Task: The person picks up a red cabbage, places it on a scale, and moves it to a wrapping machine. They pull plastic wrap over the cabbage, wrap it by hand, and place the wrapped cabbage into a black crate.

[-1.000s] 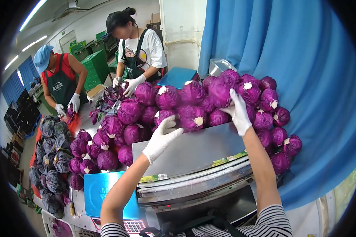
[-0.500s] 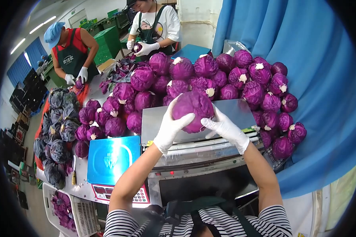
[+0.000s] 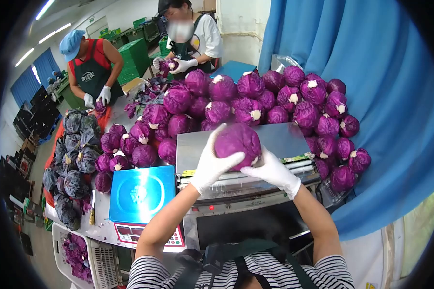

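Observation:
A round red cabbage is held up between my two gloved hands, above the wrapping machine's metal plate. My left hand curves around its left side, fingers along the far edge and thumb across the near face. My right hand grips the lower right side, its thumb pointing left and its fingers partly hidden behind the cabbage. Just below my hands run the machine's rollers. The cabbage's far side and underside are out of sight.
Trimmed red cabbages pile behind and right of the machine. A blue-topped scale stands left, near a knife and dark untrimmed cabbages. A white basket holds leaves. Two co-workers handle cabbages across the table; a blue curtain hangs right.
My hands and the cabbage have come slightly lower and nearer to me, and the cabbage has turned a little. The view has shifted slightly. A co-worker at the back has moved the hands on a cabbage.

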Available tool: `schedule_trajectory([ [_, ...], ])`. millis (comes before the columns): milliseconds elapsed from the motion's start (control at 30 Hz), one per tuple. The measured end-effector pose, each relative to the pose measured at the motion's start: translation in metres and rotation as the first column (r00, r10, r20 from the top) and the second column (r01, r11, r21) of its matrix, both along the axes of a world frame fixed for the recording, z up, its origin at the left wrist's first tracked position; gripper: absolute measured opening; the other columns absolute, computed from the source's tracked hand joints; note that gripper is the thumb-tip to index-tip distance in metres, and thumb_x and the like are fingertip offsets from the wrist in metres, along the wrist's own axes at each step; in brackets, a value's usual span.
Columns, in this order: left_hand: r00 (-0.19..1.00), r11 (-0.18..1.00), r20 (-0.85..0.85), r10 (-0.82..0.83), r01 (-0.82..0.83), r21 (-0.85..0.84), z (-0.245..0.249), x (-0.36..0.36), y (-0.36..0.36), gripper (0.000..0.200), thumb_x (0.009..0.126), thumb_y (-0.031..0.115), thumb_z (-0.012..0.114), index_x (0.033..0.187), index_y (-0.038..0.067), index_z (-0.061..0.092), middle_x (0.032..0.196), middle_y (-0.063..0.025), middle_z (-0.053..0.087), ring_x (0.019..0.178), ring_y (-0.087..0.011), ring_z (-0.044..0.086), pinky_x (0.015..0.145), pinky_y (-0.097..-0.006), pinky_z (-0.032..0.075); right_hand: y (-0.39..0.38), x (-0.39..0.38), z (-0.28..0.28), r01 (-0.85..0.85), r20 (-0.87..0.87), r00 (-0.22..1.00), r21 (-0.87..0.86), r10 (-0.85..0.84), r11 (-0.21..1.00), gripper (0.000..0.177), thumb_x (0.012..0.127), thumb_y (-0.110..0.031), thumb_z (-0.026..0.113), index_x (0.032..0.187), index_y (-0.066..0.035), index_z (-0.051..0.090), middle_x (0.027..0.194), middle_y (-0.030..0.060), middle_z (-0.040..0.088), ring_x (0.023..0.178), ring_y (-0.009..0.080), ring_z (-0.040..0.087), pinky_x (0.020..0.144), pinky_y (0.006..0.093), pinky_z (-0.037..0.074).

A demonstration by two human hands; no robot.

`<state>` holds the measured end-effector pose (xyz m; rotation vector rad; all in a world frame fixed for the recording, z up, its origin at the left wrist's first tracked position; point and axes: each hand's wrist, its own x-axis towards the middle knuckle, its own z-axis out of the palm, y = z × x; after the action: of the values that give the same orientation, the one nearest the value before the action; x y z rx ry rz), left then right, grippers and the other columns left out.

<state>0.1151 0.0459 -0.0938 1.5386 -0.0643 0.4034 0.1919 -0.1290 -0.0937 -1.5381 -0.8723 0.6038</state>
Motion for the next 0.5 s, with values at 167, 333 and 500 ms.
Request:
schedule_trajectory([
  [167,0.999,0.997,0.027,-0.017,0.015,0.079,0.001,-0.005,-0.005,0.093,0.068,0.022,0.082,0.142,0.004,0.028,0.134,-0.0153,0.042,0.122,-0.0227,0.045,0.104,-0.0364,0.038,-0.006,-0.001,-0.012,-0.010,-0.020,1.000,0.017,0.010,1.000,0.069,0.078,-0.003,0.068,0.137,-0.002,0.032,0.126,0.0091,0.049,0.115,0.0166,0.050,0.098,0.0316,0.042],
  [333,0.999,0.967,0.053,0.009,-0.022,0.256,-0.020,0.001,-0.006,0.095,0.067,0.022,0.082,0.142,0.004,0.026,0.135,-0.0159,0.041,0.124,-0.0220,0.044,0.104,-0.0356,0.038,-0.012,-0.011,-0.010,0.090,-0.220,0.968,-0.158,-0.124,0.983,0.057,0.076,-0.004,0.060,0.128,0.001,0.039,0.107,0.0141,0.057,0.087,0.0198,0.062,0.070,0.0310,0.054],
  [500,0.998,0.983,-0.014,-0.055,0.057,0.173,-0.026,0.002,-0.009,0.096,0.067,0.022,0.082,0.142,0.003,0.026,0.136,-0.0158,0.040,0.124,-0.0223,0.044,0.104,-0.0358,0.038,-0.023,-0.012,-0.015,0.140,-0.063,0.983,-0.338,-0.170,0.931,0.025,0.077,-0.010,0.052,0.099,0.003,0.055,0.074,0.0100,0.061,0.062,0.0166,0.061,0.055,0.0272,0.051],
])
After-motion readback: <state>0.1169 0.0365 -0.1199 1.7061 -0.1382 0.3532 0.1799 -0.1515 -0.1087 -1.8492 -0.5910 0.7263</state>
